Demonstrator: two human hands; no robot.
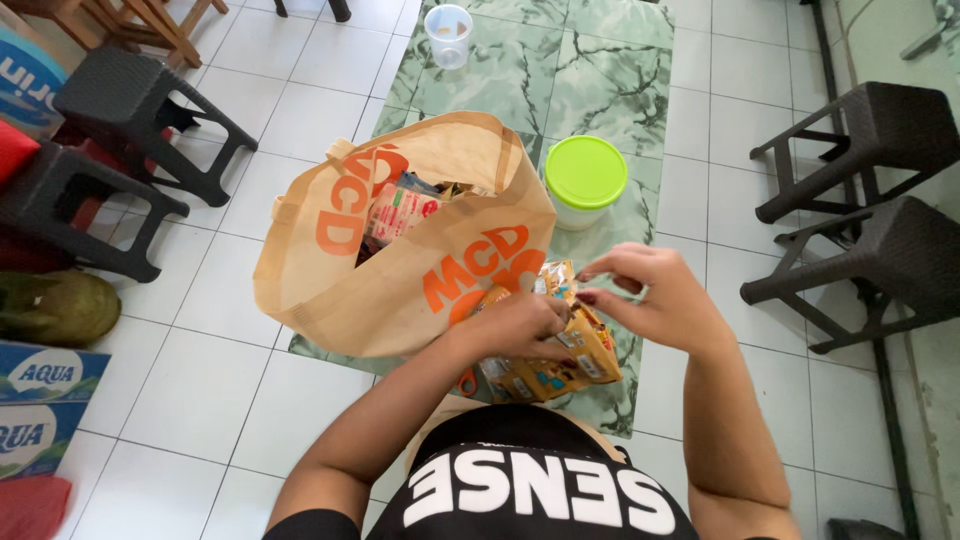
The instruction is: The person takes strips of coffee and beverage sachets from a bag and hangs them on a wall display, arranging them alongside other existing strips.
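Head view, left hand (520,325) and right hand (655,295) pinching yellow packets (570,365), tan bag (400,240) just beside

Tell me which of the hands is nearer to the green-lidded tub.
Right. The right hand is just below the tub; the left hand is farther down-left, on the yellow packets.

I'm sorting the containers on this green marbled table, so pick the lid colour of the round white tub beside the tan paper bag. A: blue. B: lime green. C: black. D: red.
B: the round white tub standing right of the tan paper bag carries a lime-green lid, closed on top.
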